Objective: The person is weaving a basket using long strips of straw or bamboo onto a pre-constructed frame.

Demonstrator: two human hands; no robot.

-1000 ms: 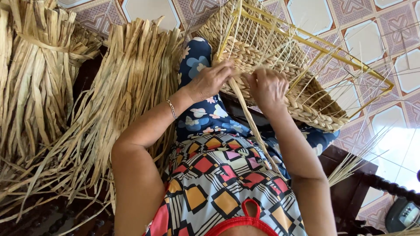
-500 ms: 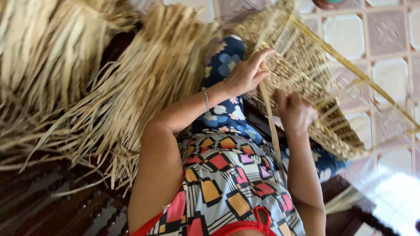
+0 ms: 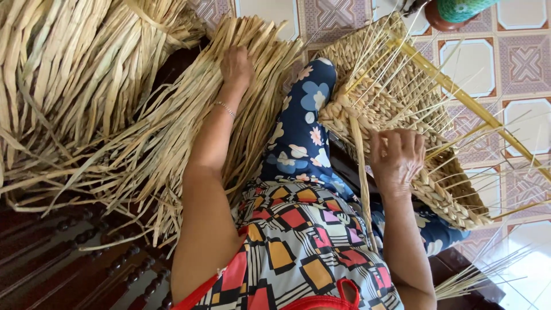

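Our left hand [image 3: 236, 66] lies spread on the straw bundle [image 3: 172, 132] at eleven o'clock; our right hand [image 3: 396, 158] pinches a strand [image 3: 361, 172] against the half-woven basket [image 3: 390, 109], whose upright stakes remain bare.

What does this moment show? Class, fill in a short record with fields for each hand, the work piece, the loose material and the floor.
Left hand: resting on the bundle of dried tan straw strips
Right hand: gripping thin upright stakes at the rim of the half-woven straw basket
Basket position: across the lap, on blue flowered trousers
Loose strip: hangs from the weave
Floor: patterned tiles
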